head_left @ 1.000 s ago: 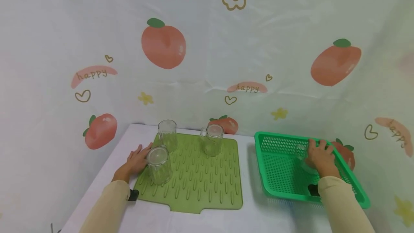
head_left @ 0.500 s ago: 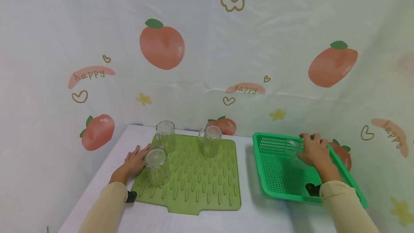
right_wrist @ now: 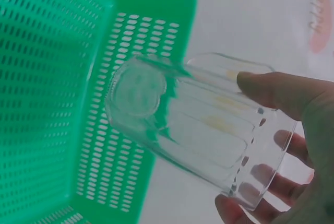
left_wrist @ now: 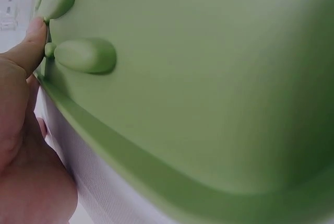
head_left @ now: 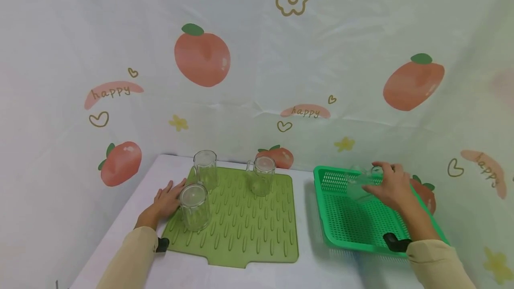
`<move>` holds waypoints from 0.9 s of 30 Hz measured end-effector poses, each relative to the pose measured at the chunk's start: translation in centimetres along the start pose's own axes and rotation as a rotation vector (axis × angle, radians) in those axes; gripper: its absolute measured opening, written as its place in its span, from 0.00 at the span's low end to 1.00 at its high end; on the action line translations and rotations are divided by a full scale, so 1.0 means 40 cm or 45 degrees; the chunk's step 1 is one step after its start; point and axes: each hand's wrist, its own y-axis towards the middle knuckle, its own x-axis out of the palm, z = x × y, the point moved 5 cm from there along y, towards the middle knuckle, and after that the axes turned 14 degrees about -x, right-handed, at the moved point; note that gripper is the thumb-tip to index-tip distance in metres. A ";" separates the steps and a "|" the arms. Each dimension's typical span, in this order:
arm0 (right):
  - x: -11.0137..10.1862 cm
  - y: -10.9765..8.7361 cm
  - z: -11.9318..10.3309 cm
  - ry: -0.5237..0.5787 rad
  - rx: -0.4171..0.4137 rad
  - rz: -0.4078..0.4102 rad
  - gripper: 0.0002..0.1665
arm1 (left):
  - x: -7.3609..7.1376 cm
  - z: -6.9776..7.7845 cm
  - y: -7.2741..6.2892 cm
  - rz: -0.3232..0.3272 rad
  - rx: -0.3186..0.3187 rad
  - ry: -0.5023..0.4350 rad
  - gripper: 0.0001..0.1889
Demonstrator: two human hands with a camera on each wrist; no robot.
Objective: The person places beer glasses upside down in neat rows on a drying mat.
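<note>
My right hand [head_left: 391,188] grips a clear glass mug [right_wrist: 193,119] near one end, thumb on one side and fingers on the other. The mug is tilted over the green basket [head_left: 341,241], its round base turned toward the basket in the right wrist view. On the left, my left hand [head_left: 166,202] rests at the left edge of a green ridged mat [head_left: 245,231], fingers extended and thumb touching the mat's edge. Three more glass mugs stand on the mat: a front-left mug [head_left: 196,208], a back-left mug [head_left: 206,171] and a back-right mug [head_left: 263,176].
Mat and basket sit side by side on a white table [head_left: 307,217], with a strip of tabletop between them. A white printed cloth [head_left: 249,66] hangs behind the table, close to the back mugs and the basket's far rim.
My right hand has lifted the mug inside the basket and moved it slightly left, turning it to a tilt. The left hand has stayed at the mat's edge.
</note>
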 end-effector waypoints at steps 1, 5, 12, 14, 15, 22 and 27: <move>-0.004 0.000 -0.006 0.012 0.000 0.002 0.45 | -0.001 0.001 -0.001 -0.001 -0.002 0.004 0.28; -0.020 0.002 -0.036 0.090 -0.002 0.004 0.46 | -0.005 0.006 -0.004 -0.014 -0.013 0.032 0.28; -0.024 0.005 -0.078 0.238 -0.053 0.063 0.47 | -0.007 0.010 -0.010 -0.017 -0.016 0.011 0.29; -0.020 0.006 -0.092 0.279 -0.087 0.106 0.46 | -0.004 0.009 -0.010 -0.018 -0.020 0.009 0.29; -0.019 0.007 -0.100 0.305 -0.104 0.124 0.45 | -0.003 0.009 -0.009 -0.017 -0.021 0.013 0.29; -0.005 0.005 -0.162 0.472 -0.161 0.208 0.42 | 0.001 0.006 -0.003 0.001 -0.010 0.015 0.30; 0.022 0.004 -0.196 0.616 -0.133 0.248 0.42 | 0.002 0.004 0.002 0.016 -0.014 0.028 0.29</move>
